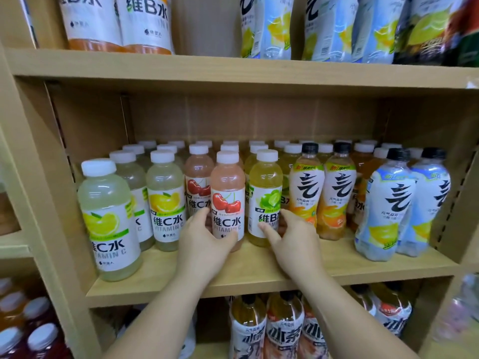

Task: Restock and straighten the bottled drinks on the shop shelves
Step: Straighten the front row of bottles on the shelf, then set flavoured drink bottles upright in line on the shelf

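1. Hiding the lowest label text, both hands cover parts of two front bottles; the far rows show little but white caps (pixel 255 148), and the top-shelf bottles (pixel 274 27) are cut off above.
2. Left hand (pixel 204 237) grips the cherry bottle (pixel 227 198): pink drink, white cap, upright near the front of the middle shelf (pixel 337 263).
3. Right hand (pixel 287 237) grips the lime bottle (pixel 265 198): yellow-green drink, white cap, upright just right of the cherry bottle.

Glossy plastic bottles (pixel 227 200) on matt pale wood shelf (pixel 259 270)
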The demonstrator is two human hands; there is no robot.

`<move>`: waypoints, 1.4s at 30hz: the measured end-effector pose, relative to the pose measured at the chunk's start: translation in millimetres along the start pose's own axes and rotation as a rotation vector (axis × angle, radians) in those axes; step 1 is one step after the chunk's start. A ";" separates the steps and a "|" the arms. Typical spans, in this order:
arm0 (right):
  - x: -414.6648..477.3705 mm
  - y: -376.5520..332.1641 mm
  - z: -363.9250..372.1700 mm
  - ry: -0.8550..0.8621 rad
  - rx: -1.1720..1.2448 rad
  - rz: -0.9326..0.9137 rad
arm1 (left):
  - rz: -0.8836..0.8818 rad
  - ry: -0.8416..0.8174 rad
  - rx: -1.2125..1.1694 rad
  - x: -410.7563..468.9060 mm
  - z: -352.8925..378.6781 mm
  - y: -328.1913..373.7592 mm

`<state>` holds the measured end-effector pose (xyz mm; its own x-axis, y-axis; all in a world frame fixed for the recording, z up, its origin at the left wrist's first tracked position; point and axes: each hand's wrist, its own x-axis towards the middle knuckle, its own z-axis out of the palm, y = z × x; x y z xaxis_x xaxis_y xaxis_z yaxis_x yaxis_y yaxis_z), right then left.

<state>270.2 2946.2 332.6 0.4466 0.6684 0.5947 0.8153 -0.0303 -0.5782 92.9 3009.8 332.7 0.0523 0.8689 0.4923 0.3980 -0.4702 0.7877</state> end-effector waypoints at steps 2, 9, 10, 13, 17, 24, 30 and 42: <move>2.5 -0.9 1.6 0.001 -0.003 0.004 | 0.012 -0.012 -0.010 0.3 -0.1 -0.8; -0.4 -5.3 2.0 0.011 0.011 0.012 | 0.004 -0.065 0.045 7.6 6.5 -7.2; -1.6 -5.4 1.5 0.005 0.011 0.012 | 0.005 -0.064 0.060 9.1 7.9 -9.2; -2.9 -6.7 -0.3 -0.002 -0.009 0.020 | -0.007 -0.073 0.074 11.0 9.8 -11.8; -3.8 -9.2 -0.2 -0.009 -0.019 0.016 | -0.051 -0.067 0.055 8.3 8.2 -7.9; -19.4 -15.6 -21.3 0.169 0.170 -0.045 | 0.158 -0.010 0.055 -34.0 -28.7 30.1; 2.4 -105.2 -72.7 0.314 0.347 -0.439 | 0.442 0.256 0.041 -11.4 -109.3 94.1; 129.4 -287.2 -135.5 0.020 0.355 -0.391 | 0.189 0.443 0.201 120.7 -228.9 206.3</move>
<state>143.8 2940.7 651.4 0.1435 0.5651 0.8125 0.7488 0.4748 -0.4624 -28.4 2982.3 639.4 -0.2349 0.6028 0.7626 0.5891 -0.5357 0.6049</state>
